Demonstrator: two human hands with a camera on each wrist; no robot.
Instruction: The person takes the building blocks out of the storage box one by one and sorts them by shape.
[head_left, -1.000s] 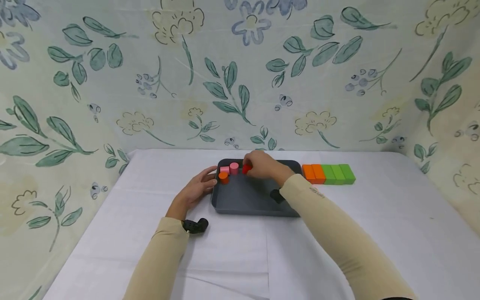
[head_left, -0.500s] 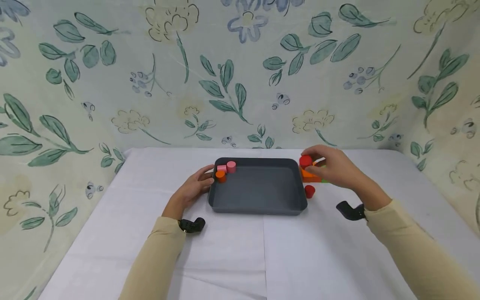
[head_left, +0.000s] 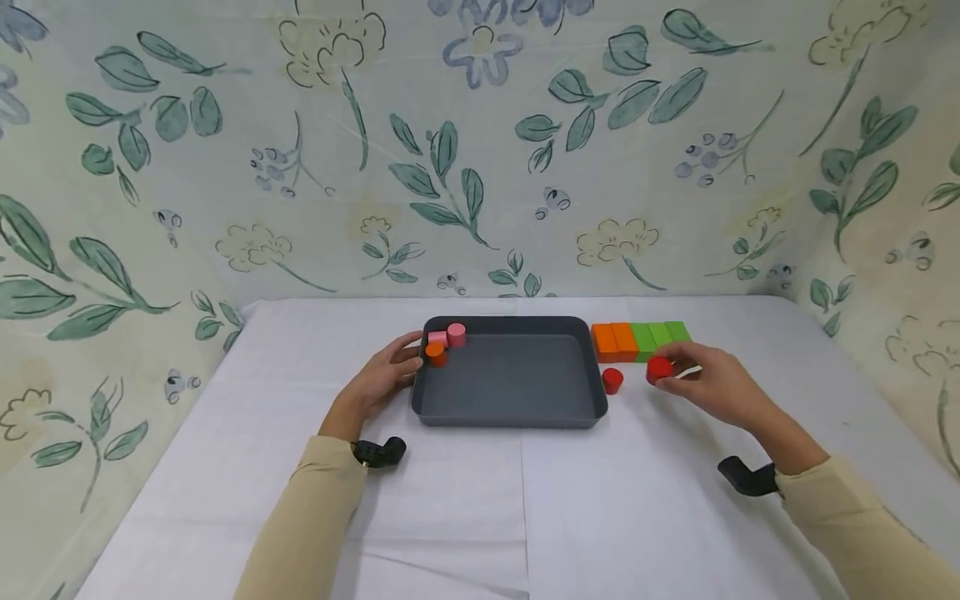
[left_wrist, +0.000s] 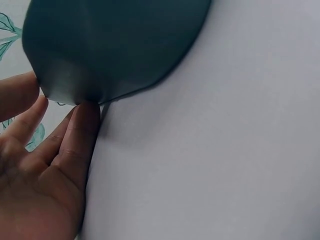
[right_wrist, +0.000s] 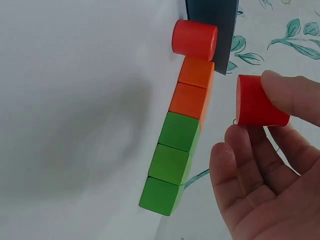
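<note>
Right hand [head_left: 712,381] pinches one red cylinder [head_left: 659,371] of two — left hand [head_left: 381,379], fingers extended, touches one tray [head_left: 517,383].

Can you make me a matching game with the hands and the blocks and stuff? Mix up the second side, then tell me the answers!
Column one:
1. Left hand
2. Right hand
3. Green blocks
4. Pink cylinder

Column two:
A. Holding a red cylinder
B. Inside the tray
C. In a row with orange blocks
D. Touching the tray from outside

Pairs: 1-D, 2-A, 3-C, 4-B
</note>
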